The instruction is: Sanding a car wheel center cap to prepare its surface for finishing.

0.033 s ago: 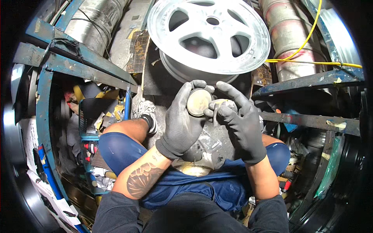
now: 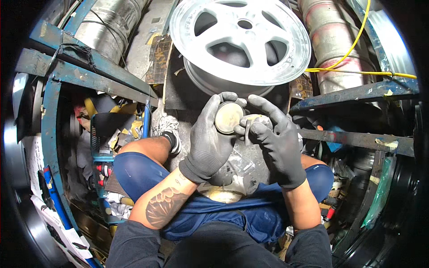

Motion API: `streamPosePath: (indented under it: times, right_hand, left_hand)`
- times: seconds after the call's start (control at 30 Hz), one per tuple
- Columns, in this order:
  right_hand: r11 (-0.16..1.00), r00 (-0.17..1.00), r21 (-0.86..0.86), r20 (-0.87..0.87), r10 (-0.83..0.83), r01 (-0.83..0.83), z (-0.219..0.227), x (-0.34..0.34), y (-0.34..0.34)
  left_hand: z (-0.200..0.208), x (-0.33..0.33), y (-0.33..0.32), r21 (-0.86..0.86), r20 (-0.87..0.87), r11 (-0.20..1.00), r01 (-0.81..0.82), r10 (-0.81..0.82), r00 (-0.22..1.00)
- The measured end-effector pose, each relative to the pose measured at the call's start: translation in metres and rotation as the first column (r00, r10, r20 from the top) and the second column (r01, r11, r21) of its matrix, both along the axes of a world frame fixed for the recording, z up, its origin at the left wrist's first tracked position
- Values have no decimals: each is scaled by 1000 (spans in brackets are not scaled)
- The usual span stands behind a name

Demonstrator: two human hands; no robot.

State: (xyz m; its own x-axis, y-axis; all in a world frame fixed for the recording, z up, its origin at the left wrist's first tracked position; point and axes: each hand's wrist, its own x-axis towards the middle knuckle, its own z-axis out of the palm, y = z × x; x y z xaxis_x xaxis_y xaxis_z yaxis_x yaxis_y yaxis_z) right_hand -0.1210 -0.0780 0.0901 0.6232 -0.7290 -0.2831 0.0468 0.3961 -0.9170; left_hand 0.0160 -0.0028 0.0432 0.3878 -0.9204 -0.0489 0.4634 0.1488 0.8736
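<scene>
In a grey work glove, my left hand [image 2: 212,129] is closed round a small disc [image 2: 228,118] with a pale yellowish face and a dark rim. The face is turned up toward me. My right hand [image 2: 277,138], gloved alike, pinches a small folded piece [image 2: 257,118], yellowish and grey, between thumb and fingers; its kind is not clear. Both hands are close together, the folded piece just right of the disc. Beyond them a silvery white spoked wheel rim [image 2: 248,73] lies tilted, its face up, on a dark surface. Neither hand touches it.
Blue metal frames [image 2: 51,120] stand at the left, with another blue bar [image 2: 357,96] at the right. A yellow hose [image 2: 353,47] crosses the right side. Metal drums [image 2: 328,40] flank the wheel. A crate [image 2: 103,158] of scraps sits by my left knee.
</scene>
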Motion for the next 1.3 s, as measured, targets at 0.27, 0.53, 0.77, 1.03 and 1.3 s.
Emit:
streamPosePath:
  times: [0.27, 0.53, 0.77, 1.03, 1.3]
  right_hand:
    - [998, 992, -37, -122, 40, -45, -6, -5, 1]
    - [857, 966, -502, -259, -23, -114, -7, 0, 12]
    - [796, 935, -577, -351, -39, -184, -9, 3, 14]
    - [637, 916, -726, -393, -77, -258, -8, 2, 8]
    - [678, 927, -703, -365, -81, -217, -3, 3, 12]
  left_hand:
    - [4, 2, 1, 80, 510, 996, -34, -12, 860]
    - [-10, -1, -1, -108, -411, 991, 80, -117, 904]
    - [4, -7, 2, 14, 237, 999, 48, -49, 970]
    - [-2, -7, 5, 39, 195, 999, 35, -42, 980]
    - [10, -9, 7, -11, 282, 999, 35, -31, 959]
